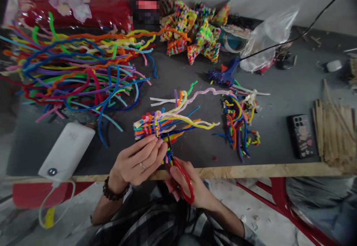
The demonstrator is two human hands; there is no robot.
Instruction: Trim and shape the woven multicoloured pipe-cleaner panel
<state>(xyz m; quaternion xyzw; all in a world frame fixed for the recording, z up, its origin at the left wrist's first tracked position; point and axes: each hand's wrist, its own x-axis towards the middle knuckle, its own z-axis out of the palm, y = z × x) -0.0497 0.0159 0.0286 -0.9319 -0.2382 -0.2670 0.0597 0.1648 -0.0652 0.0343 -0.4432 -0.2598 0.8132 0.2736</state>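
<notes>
My left hand [142, 160] is closed on the near edge of a woven piece of coloured pipe cleaners [147, 123]. Loose pipe cleaner ends stick out from the piece to the right, and my fingers hide part of its near side. In my right hand [186, 182] are red-handled scissors [187, 186], their blades pointing away from me at the edge of the weave, close to my left fingertips. Whether the blades are cutting a strand cannot be made out. Short cut pipe cleaner pieces [240, 123] lie in a heap to the right.
A large pile of long pipe cleaners [83, 71] covers the left, near a white power bank [67, 149]. Woven colourful shapes [192, 30], a blue glue gun [224, 74] and a plastic bag [267, 37] are further back. A phone [301, 136] and wooden sticks [331, 130] lie right.
</notes>
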